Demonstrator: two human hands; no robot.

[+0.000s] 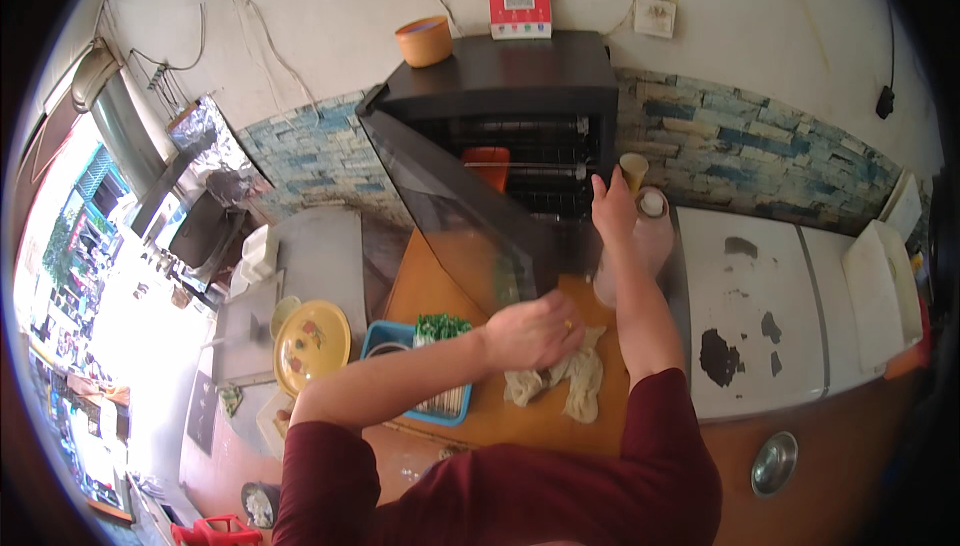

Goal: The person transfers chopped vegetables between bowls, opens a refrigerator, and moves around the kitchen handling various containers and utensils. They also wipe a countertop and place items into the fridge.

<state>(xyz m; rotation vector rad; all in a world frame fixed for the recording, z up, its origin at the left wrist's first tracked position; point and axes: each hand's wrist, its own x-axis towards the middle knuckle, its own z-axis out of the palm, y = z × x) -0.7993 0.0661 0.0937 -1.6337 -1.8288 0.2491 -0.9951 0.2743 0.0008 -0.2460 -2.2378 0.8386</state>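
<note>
A black cabinet (495, 66) with wire racks stands against the wall, its glass-panelled door (457, 201) swung out to the left. My left hand (534, 330), a ring on one finger, has curled fingers near the door's lower edge; whether it grips anything is hidden. Below it a crumpled pale cloth (581, 388) lies on the orange-brown table (487, 426). My right hand (615, 207) is raised at the cabinet's right front edge, beside a yellowish cup (634, 166) and a large translucent plastic jug (651, 242). An orange-red object (487, 167) shows inside the cabinet.
A blue basket (455, 417) with chopped greens (442, 326) sits left of the cloth, near a yellow flowered lid (311, 347). An orange bowl (424, 42) stands on the cabinet. At right are a white chest with peeling patches (750, 283) and a metal bowl (774, 463).
</note>
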